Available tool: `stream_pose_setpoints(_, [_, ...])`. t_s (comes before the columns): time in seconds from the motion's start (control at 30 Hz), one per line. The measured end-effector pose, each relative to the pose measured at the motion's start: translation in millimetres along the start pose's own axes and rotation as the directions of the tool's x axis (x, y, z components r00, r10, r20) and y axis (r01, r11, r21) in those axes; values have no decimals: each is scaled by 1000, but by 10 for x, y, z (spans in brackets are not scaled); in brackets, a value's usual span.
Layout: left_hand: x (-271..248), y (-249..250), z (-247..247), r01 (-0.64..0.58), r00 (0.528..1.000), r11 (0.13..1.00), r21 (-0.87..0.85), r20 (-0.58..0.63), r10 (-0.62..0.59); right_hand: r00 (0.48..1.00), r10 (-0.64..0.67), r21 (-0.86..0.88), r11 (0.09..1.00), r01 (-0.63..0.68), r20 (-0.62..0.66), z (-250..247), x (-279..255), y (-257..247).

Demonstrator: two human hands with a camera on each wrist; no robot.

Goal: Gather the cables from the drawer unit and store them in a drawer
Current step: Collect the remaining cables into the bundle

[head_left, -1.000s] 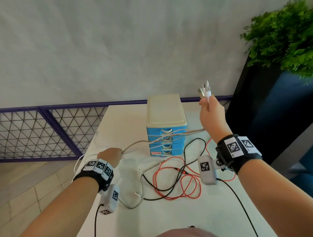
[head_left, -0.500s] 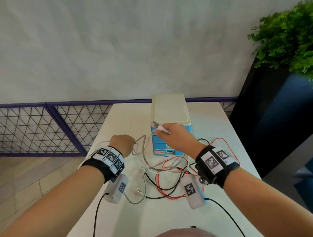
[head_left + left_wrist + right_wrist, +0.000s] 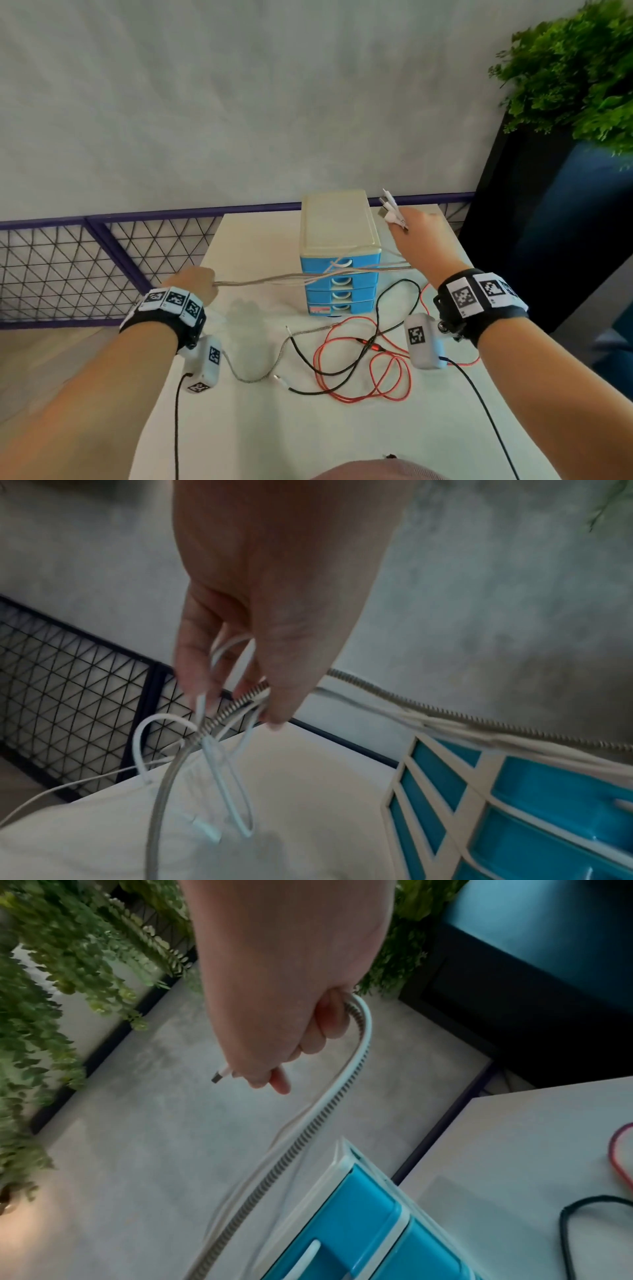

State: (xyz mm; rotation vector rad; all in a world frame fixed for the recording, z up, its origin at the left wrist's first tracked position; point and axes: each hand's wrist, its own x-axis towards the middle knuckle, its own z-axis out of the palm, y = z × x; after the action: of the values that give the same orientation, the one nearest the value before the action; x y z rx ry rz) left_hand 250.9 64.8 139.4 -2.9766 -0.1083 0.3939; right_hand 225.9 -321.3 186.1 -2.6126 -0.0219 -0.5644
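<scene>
On my bench (image 3: 260,428) a red cable (image 3: 363,370) and a black cable (image 3: 342,356) lie tangled before the blue drawer unit (image 3: 339,274), which stands behind the stretched bundle. A plant (image 3: 575,68) sits far right. The white and braided cables (image 3: 274,281) run level, left to right, across the drawer fronts. My left hand (image 3: 195,284) fingers clamp one end; my right hand (image 3: 418,240) grips the plug ends, pointing up-left.

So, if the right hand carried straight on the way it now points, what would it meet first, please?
Probably nothing on the table: the right hand, gripping the cable ends, points up and away beside the drawer unit, toward the wall. Depth is unclear.
</scene>
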Motion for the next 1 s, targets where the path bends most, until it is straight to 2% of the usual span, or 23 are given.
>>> stream_pose_setpoints(0.1, [-33, -16, 101, 62, 998, 998, 29, 19, -62, 999, 36, -37, 999, -37, -31, -49, -7, 103])
stream_pose_setpoints(0.17, [-54, 33, 94, 73, 997, 993, -88, 3, -73, 997, 71, -51, 996, -73, -37, -88, -28, 168])
stream_pose_setpoints(0.2, [-46, 67, 58, 87, 996, 972, -216, -16, -93, 996, 82, -62, 994, -85, -40, -98, -37, 194])
stream_pose_setpoints(0.23, [-28, 106, -6, 114, 991, 919, -376, -28, -134, 995, 87, -71, 993, -90, -40, -103, -46, 207])
stream_pose_setpoints(0.3, [19, 147, -186, 144, 966, 727, -672, -64, -251, 995, 96, -66, 993, -98, -25, -94, -55, 196])
stream_pose_setpoints(0.33, [45, 154, -296, 116, 947, 625, -772, -103, -303, 995, 102, -55, 993, -103, -16, -81, -50, 182])
stream_pose_setpoints(0.4, [9, 190, -574, -31, 884, 506, -862, -260, -388, 995, 103, -36, 994, -104, -12, -59, -37, 138])
stream_pose_setpoints(0.5, [-114, 309, -1036, -325, 745, 420, -847, -503, -438, 996, 87, -18, 996, -87, 6, -5, -1, 77])
stream_pose_setpoints(0.57, [-144, 374, -1296, -455, 647, 447, -770, -631, -429, 997, 76, 13, 997, -76, 23, 18, 11, 39])
stream_pose_setpoints(0.63, [-115, 394, -1443, -524, 580, 475, -708, -704, -410, 997, 67, 66, 995, -69, 29, 13, 5, 8])
stream_pose_setpoints(0.7, [-58, 404, -1463, -587, 529, 480, -653, -757, -384, 997, 67, 111, 991, -72, 48, 10, -23, -24])
stream_pose_setpoints(0.77, [-9, 416, -1339, -618, 510, 528, -582, -808, -294, 993, 74, 206, 974, -91, 89, 38, -62, -58])
stream_pose_setpoints(0.8, [39, 391, -1214, -583, 536, 605, -543, -816, -216, 990, 80, 290, 951, -110, 114, 60, -78, -67])
stream_pose_setpoints(0.83, [104, 348, -1054, -511, 610, 696, -505, -783, -120, 987, 87, 359, 924, -132, 138, 88, -94, -70])
stream_pose_setpoints(0.87, [176, 287, -858, -406, 733, 786, -467, -680, -25, 982, 89, 392, 908, -149, 168, 104, -120, -79])
stream_pose_setpoints(0.9, [233, 233, -645, -298, 862, 859, -416, -505, 55, 976, 84, 394, 905, -159, 200, 118, -152, -96])
stream_pose_setpoints(0.93, [255, 199, -443, -195, 952, 921, -337, -290, 95, 969, 79, 386, 907, -167, 233, 131, -183, -114])
stream_pose_setpoints(0.97, [261, 178, -243, -120, 991, 963, -241, -92, 100, 962, 74, 398, 900, -177, 261, 152, -215, -131])
stream_pose_setpoints(1.0, [214, 190, -86, -79, 995, 986, -146, 53, 88, 952, 78, 442, 872, -209, 296, 177, -243, -149])
